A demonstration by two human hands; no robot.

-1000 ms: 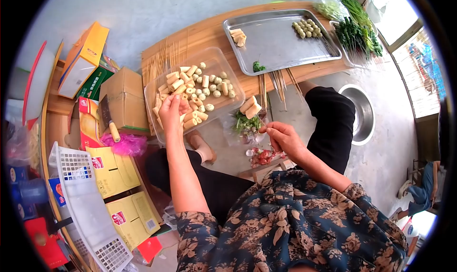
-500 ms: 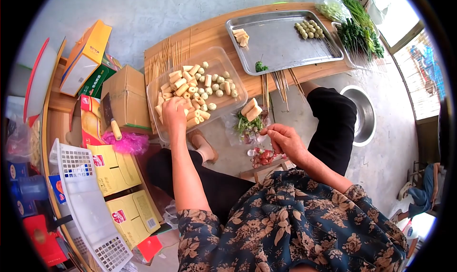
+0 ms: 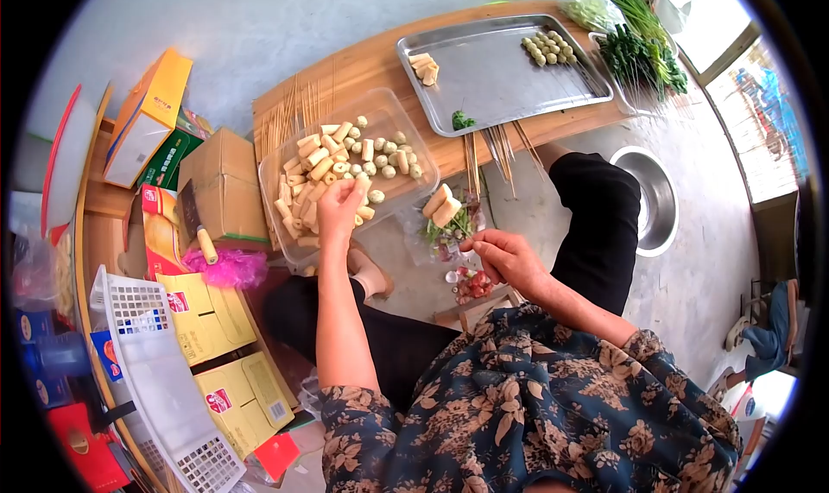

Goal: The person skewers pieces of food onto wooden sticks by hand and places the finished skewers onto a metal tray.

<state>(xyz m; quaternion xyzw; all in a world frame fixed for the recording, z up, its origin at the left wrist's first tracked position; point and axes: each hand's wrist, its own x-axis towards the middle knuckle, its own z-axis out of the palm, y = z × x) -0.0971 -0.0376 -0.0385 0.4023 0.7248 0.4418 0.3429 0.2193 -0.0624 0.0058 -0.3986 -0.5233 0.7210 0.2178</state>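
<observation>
My left hand (image 3: 341, 206) pinches a tan roll piece (image 3: 363, 182) over the right part of the heap in a clear plastic tub (image 3: 420, 126). Inside the tub lie many tan tube-shaped roll pieces (image 3: 304, 186) and pale speckled balls (image 3: 370, 144). My right hand (image 3: 508, 260) is closed around the lower end of a thin skewer, which is mostly hidden by the fingers. Two tan roll pieces (image 3: 442, 206) sit side by side at the skewer's far end. Below them are green leaves (image 3: 451, 227) in a plastic bag on a lower surface.
On the wooden table (image 3: 380, 57) a metal tray (image 3: 484, 57) holds balls, roll pieces and a green bunch. Skewers (image 3: 298, 104) lie behind the tub. Greens (image 3: 635, 61) stand far right, a metal basin (image 3: 661, 201) on the floor. A knife (image 3: 205, 244) rests by cartons at left.
My left hand has moved right and lifted from the heap, with a roll piece at its fingertips. My right hand and the skewer have shifted slightly left. The whole view has shifted a little.
</observation>
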